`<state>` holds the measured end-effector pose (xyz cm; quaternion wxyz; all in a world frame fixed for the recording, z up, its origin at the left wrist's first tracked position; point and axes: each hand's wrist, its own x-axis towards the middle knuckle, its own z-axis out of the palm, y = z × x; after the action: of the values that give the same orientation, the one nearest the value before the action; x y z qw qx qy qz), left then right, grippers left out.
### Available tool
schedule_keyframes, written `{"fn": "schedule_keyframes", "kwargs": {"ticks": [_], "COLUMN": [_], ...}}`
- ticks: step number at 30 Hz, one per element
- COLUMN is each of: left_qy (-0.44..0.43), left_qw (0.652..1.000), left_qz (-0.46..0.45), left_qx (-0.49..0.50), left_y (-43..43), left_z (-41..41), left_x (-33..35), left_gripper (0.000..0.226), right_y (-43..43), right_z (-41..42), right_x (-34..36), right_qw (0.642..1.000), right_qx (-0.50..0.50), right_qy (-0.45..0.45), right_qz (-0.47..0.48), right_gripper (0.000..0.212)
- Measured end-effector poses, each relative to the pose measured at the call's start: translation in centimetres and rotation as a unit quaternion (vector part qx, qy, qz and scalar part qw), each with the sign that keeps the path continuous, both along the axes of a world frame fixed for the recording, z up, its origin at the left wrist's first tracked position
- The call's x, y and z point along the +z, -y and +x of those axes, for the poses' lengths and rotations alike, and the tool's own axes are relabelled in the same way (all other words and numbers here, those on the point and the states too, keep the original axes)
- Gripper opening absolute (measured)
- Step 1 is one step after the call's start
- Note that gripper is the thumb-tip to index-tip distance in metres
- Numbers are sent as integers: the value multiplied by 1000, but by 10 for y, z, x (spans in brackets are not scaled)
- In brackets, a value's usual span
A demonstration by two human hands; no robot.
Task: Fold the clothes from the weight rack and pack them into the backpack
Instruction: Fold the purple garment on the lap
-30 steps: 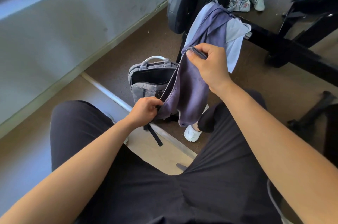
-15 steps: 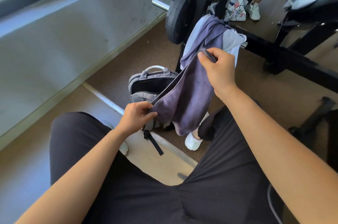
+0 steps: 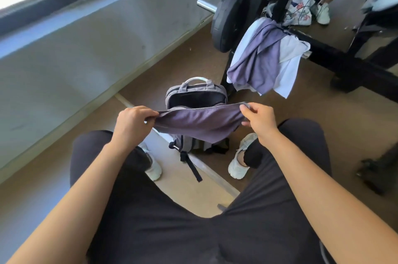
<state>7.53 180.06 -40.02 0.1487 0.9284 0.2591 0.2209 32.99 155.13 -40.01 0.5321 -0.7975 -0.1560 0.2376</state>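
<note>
both hands pinch purple garment above open backpack.

Left hand and right hand pinching purple garment stretched above open grey backpack on floor, more clothes draped over weight rack

Brown floor runs through mid-frame, and the backpack stands on it dead centre, top open. White shoes are planted lower left and lower right of it. Upper right, the black rack sits on the floor, clothes draped over its rail.
</note>
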Motion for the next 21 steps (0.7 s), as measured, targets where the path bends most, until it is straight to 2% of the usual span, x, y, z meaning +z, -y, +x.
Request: {"fn": "schedule_keyframes", "kwargs": {"ticks": [1, 3, 5, 7, 8, 9, 10, 11, 12, 13, 14, 15, 18, 21], "left_qy": [-33, -22, 73, 196, 227, 208, 127, -10, -154, -247, -272, -257, -190, -167], "left_qw": [999, 999, 996, 976, 968, 973, 990, 999, 987, 966, 958, 960, 970, 975], "left_qz": [16, 27, 35, 40, 41, 38, 20, -14, -50, -74, -90, -106, -129, -111], "left_qx": [-1, 14, 48, 84, 95, 92, 65, 34, 15, 11, 14, 27, 75, 97], "left_y": [-3, -8, -7, 2, 8, 11, 9, 6, 2, -2, -4, -4, 2, 1], "left_z": [-1, -2, 1, 4, 5, 6, 5, 4, 1, -3, -7, -10, -10, -11], "left_x": [2, 8, 19, 28, 31, 31, 26, 22, 16, 11, 7, 7, 8, 6], "left_gripper": [19, 21, 16, 15, 16, 17, 18, 20, 23, 25, 24, 23, 21, 21], "right_y": [-1, -2, -5, -5, -5, -4, -2, 1, 4, 9, 13, 15, 12, 9], "right_z": [1, 3, 3, -4, -9, -11, -13, -13, -11, -7, -3, 2, 11, 10], "right_x": [0, 6, 13, 19, 23, 21, 17, 10, -1, -11, -17, -23, -29, -27], "right_qw": [1000, 999, 998, 985, 975, 969, 967, 961, 945, 927, 924, 936, 977, 984], "right_qx": [8, 27, 24, -15, -33, -17, 44, 135, 227, 285, 295, 271, 173, 158], "right_qy": [-14, -21, 47, 160, 203, 232, 247, 237, 192, 124, 70, 46, 27, 12], "right_qz": [13, 37, 47, 59, 81, 87, 48, -40, -137, -207, -233, -220, -125, -87], "right_gripper": [18, 12, 13, 15, 17, 16, 13, 21, 30, 34, 33, 30, 18, 11]}}
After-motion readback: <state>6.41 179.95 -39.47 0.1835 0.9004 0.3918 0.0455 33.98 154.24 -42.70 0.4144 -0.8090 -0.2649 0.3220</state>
